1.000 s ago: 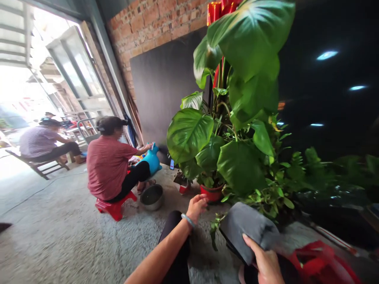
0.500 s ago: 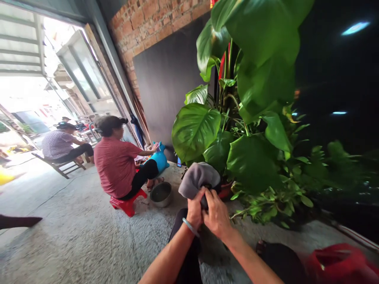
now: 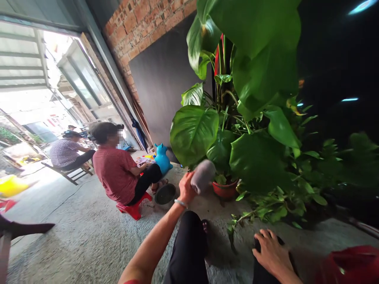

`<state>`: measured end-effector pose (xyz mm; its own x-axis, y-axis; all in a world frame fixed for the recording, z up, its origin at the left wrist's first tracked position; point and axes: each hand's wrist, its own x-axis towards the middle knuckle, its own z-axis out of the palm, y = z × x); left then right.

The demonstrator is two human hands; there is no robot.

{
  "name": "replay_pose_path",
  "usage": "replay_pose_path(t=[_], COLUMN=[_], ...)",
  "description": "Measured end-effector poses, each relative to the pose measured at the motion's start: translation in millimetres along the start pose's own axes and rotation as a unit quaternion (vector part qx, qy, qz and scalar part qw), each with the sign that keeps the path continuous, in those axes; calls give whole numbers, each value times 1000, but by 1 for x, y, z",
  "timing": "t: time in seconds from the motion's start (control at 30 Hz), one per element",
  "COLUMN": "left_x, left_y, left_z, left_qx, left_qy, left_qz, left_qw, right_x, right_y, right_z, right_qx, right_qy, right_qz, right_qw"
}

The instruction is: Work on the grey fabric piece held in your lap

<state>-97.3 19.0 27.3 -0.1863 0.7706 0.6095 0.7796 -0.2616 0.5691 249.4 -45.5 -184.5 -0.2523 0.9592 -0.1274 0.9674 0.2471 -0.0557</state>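
My left hand (image 3: 187, 188), with a pale bangle at the wrist, is closed on a soft grey fabric piece (image 3: 203, 176). This piece is rounded and blurred, so its exact kind is unclear. It is held up in front of the potted plant's lower leaves. On the dark cloth over my right knee lies my right hand (image 3: 271, 252), fingers apart and holding nothing.
A large leafy plant (image 3: 195, 130) in a red-brown pot (image 3: 225, 190) rises ahead. A person in a red shirt (image 3: 114, 171) sits on a red stool (image 3: 134, 209) beside a metal basin (image 3: 165, 196) and a blue animal toy (image 3: 162, 158). A red bag (image 3: 352, 262) lies at right.
My right hand has let go of the grey fabric piece and moved down right to my knee. My left hand still holds the piece, now turned. The seated person's hand has left the blue toy.
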Motion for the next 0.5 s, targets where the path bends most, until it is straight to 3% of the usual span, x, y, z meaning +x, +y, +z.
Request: replay_pose_path(t=[0.07,0.13,0.27,0.33,0.4,0.47,0.5], left_x=[-17,-13,43,59,44,0,-27], left_y=[1,2,3,0,-6,-15,-22], left_z=[-5,-16,-21,-7,11,25,29], left_qx=[1,-3,-4,21,56,76,68], left_qy=[-31,0,135,151,77,-68,-106], left_qz=[39,67,46,8,-26,-34,-29], left_qw=[999,998,990,988,995,994,992], right_x=[0,1,5,6,7,6,5], right_y=[1,-1,-8,-13,-17,-19,-19], right_z=[1,-2,-6,-7,-11,-16,-19], right_qx=[-4,-7,-19,-26,-25,-19,-15], right_qy=[18,37,33,29,28,28,27], right_qz=[-1,-7,-25,-27,-23,-15,-11], right_qw=[1000,999,999,999,999,999,999])
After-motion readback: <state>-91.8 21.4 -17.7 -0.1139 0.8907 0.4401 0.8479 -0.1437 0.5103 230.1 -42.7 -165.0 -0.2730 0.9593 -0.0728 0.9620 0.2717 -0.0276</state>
